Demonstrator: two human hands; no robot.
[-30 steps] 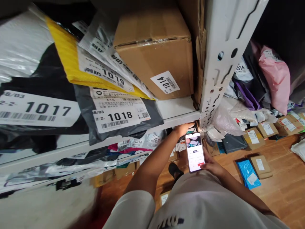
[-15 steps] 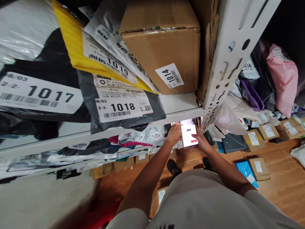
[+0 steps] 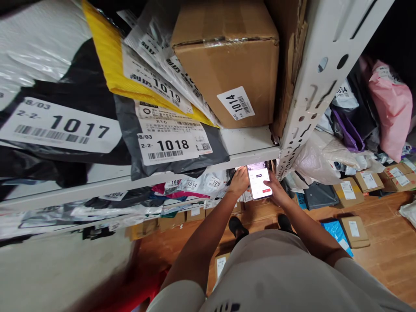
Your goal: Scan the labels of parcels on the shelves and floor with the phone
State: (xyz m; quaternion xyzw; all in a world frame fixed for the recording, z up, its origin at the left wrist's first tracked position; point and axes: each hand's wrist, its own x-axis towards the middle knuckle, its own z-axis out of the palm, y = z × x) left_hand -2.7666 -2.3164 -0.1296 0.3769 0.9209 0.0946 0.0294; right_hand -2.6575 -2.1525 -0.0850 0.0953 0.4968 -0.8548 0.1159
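A smartphone [image 3: 259, 186] with a lit screen is below the upper shelf's front edge. Its screen shows a white panel, a small dark message box and a red button. My right hand [image 3: 276, 190] grips the phone from the right, thumb over the screen. Close against the phone's left side is my left hand [image 3: 239, 182], its fingers curled and lit by a bright glow. What those fingers hold is partly hidden and I cannot make it out.
On the upper shelf [image 3: 242, 151] lie a cardboard box [image 3: 227, 65], a grey parcel bag [image 3: 126, 143], a black parcel bag [image 3: 74, 78] and a yellow mailer [image 3: 107, 65]. A white perforated post [image 3: 320, 78] stands right of them. Several boxes [image 3: 354, 232] sit on the wooden floor.
The view has shifted slightly, so shelf and parcels appear farther right. The phone looks tilted a little differently, with a purple picture now showing above its white panel. Both hands keep their places.
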